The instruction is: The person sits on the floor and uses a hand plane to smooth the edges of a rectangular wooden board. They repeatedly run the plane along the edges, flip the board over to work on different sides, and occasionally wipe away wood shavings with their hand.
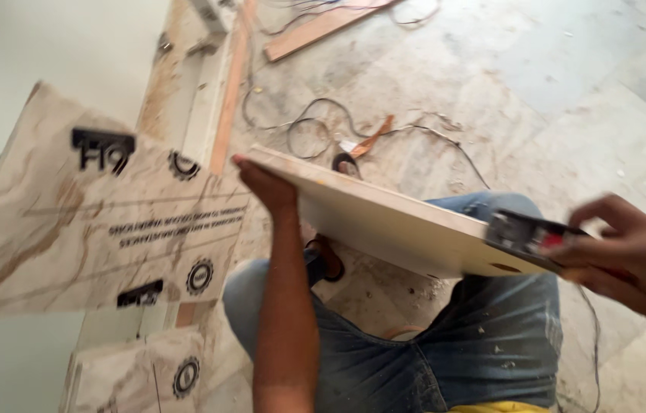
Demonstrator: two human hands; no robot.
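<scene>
The left hand (pixel 266 183) grips the far edge of a pale board (pixel 384 218) held tilted over the knees. The right hand (pixel 629 256) closes on a black-and-red tool (pixel 525 233) at the board's near corner. Beyond, cables (pixel 323 126) lie on the dusty floor (pixel 552 92) beside 2 marble-patterned panels (pixel 94 222).

Dusty stone floor (pixel 537 92) carries tangled wires (pixel 323 122) and a plank (pixel 323 27).

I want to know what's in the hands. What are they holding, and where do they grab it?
The left hand grips the far edge of a pale flat board. The right hand holds a small black and red tool at the board's near corner.
</scene>
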